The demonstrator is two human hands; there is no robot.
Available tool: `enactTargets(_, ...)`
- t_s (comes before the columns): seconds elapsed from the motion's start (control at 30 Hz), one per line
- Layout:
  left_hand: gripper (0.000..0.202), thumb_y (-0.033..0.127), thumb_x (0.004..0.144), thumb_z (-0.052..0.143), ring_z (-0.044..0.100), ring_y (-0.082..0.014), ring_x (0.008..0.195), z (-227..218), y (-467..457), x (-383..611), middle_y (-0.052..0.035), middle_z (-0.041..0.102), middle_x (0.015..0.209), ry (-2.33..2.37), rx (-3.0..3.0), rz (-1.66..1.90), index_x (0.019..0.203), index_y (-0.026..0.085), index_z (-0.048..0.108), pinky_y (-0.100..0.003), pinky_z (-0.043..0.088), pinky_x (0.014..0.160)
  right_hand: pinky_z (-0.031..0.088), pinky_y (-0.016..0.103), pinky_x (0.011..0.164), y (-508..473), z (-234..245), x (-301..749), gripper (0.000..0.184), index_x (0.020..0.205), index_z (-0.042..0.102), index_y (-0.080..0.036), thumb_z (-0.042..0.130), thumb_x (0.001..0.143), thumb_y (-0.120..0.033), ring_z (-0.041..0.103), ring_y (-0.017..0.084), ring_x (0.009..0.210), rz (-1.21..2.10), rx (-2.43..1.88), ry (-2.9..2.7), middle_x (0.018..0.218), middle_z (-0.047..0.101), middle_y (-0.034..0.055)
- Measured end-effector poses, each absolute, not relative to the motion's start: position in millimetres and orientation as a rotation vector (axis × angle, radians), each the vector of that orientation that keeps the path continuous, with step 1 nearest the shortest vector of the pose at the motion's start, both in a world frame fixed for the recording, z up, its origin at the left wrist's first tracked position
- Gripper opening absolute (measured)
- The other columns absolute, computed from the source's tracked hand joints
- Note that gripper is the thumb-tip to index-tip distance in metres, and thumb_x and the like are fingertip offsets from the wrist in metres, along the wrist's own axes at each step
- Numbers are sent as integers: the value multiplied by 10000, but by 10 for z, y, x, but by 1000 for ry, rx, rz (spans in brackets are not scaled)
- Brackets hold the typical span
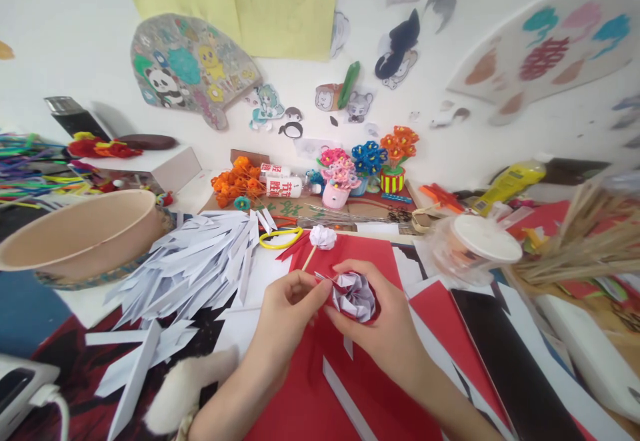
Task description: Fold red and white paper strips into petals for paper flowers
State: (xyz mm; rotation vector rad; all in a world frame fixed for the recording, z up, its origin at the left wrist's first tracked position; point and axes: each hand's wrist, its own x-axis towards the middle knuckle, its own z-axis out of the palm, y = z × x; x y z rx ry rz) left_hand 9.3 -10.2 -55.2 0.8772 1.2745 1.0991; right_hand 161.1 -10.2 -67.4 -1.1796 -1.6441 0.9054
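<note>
My right hand [384, 324] is curled around a folded white and red paper flower [354, 294], holding it just above a red paper sheet [305, 394]. My left hand [287, 311] pinches the flower's left edge with thumb and fingertips. A thin wooden stick with a small white paper bud [323, 236] lies just beyond the hands, its lower end close to my left fingers. A loose white paper strip [345, 398] lies on the red sheet below the hands.
A heap of white paper strips [195, 264] lies to the left, beside a tan bowl [80, 231]. Yellow-handled scissors [280, 236], small pots of pipe-cleaner flowers [367, 161], a lidded plastic cup [475, 244], wooden sticks [580, 241] and a yellow glue bottle [507, 184] crowd the back.
</note>
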Motion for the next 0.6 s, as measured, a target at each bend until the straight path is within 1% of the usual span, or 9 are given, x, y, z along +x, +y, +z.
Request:
enactTargets(0.07, 360, 452, 675, 777, 428, -77, 496, -551, -105, 102, 32, 547, 547, 1286, 867, 1062, 617, 146, 595, -204, 344, 517, 554, 267, 709, -105, -660, 1609, 307, 1000, 585, -255, 725, 742, -162, 670, 172, 832, 940, -1179, -1603, 946, 682, -7)
enactTargets(0.17, 382, 470, 696, 760, 420, -80, 502, -548, -106, 104, 30, 530, 527, 1288, 874, 1019, 595, 142, 593, -205, 337, 526, 531, 248, 655, -110, -655, 1607, 271, 957, 565, -244, 712, 744, -162, 635, 153, 756, 967, -1165, -1581, 885, 647, -15)
enactTargets(0.23, 358, 448, 711, 755, 422, -83, 522, -547, -110, 104, 32, 526, 541, 1268, 876, 1032, 604, 143, 602, -205, 342, 540, 519, 241, 639, -115, -661, 1603, 264, 948, 558, -243, 695, 744, -146, 617, 146, 736, 963, -1147, -1581, 876, 635, -17)
enactTargets(0.33, 265, 376, 723, 759, 440, -92, 577, -547, -123, 107, 27, 562, 625, 1221, 871, 1090, 670, 148, 636, -202, 366, 578, 506, 238, 637, -129, -670, 1596, 266, 944, 551, -243, 667, 741, -115, 599, 139, 723, 921, -1122, -1581, 876, 622, -18)
enactTargets(0.43, 205, 328, 728, 760, 449, -103, 623, -550, -142, 114, 21, 580, 677, 1188, 856, 1131, 712, 157, 648, -205, 379, 607, 509, 239, 638, -145, -671, 1588, 273, 966, 542, -243, 663, 753, -123, 593, 139, 722, 920, -1107, -1564, 887, 612, -15)
enactTargets(0.6, 241, 336, 765, 727, 416, -108, 624, -547, -163, 125, 33, 524, 641, 1160, 840, 1132, 670, 167, 583, -216, 365, 604, 521, 231, 609, -165, -679, 1573, 253, 968, 525, -254, 675, 785, -165, 605, 143, 714, 965, -1081, -1506, 896, 612, -12)
